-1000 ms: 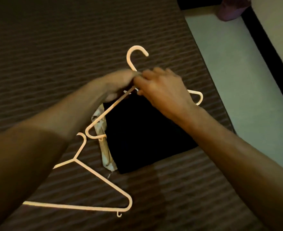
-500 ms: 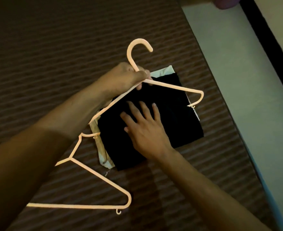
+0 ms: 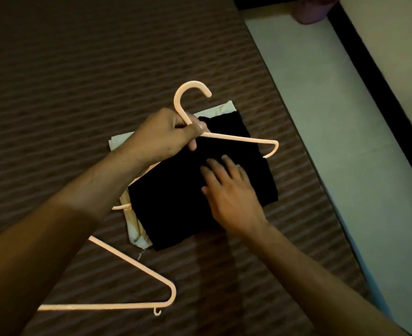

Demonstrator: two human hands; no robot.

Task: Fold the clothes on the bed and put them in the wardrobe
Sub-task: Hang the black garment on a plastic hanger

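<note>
Folded black garment [image 3: 200, 190] lies flat on the striped bed cover [image 3: 78, 81], stacked on a pale folded garment [image 3: 137, 229] whose edges show at its left and far sides; the stack sits near the bed's right edge, beside the light floor [image 3: 333, 117]. Its long axis runs diagonally, from near-left to far-right. Right hand [image 3: 231, 190] rests palm-down on the black garment's right half, fingers straight and spread, pointing away from the person, gripping nothing. Left hand [image 3: 168, 137] is curled round the neck of a pale hanger [image 3: 239, 138], held just above the stack's far corner, hook upward. A second hanger [image 3: 137, 267] lies on the cover near-left of the stack, apart from it. Assessment: folding appears complete; lifting is the likely next step. The right hand is already on the stack, the left is occupied, so the near and right edges are the free entry for the fingers.
</note>
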